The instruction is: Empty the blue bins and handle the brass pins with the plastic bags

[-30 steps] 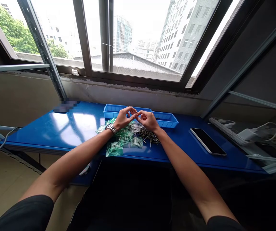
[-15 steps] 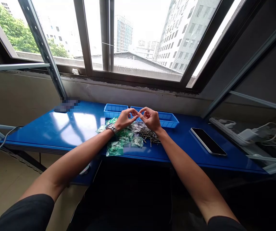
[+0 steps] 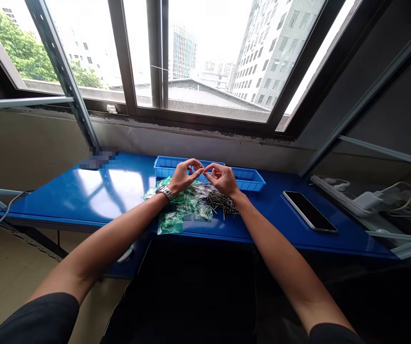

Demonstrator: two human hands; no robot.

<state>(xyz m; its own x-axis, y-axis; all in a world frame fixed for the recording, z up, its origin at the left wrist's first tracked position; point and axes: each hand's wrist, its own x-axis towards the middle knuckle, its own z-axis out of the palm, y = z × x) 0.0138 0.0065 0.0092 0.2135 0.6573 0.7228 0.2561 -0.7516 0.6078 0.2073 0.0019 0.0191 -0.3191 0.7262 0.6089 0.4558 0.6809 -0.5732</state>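
My left hand (image 3: 185, 175) and my right hand (image 3: 223, 179) meet fingertip to fingertip above the pile, both pinched. Whatever is between the fingertips is too small to make out. Below my left hand lie several green-tinted plastic packets (image 3: 170, 222) with small parts inside. Under my right hand is a heap of thin dark metal pins or screws (image 3: 224, 204), with clear plastic packets (image 3: 201, 189) beside it. Behind the hands stand blue plastic bins (image 3: 250, 178), partly hidden by my fingers. A metal watch (image 3: 166, 191) is on my left wrist.
A phone (image 3: 309, 211) lies on the blue table (image 3: 126, 210) at the right, near a power strip with a white charger (image 3: 368, 202). A dark, pixelated item (image 3: 99, 159) rests at the back left. Metal shelf posts (image 3: 83, 119) flank the table; a window is behind.
Both hands stay pinched together over the pile, with only slight finger shifts. The view has moved very little.
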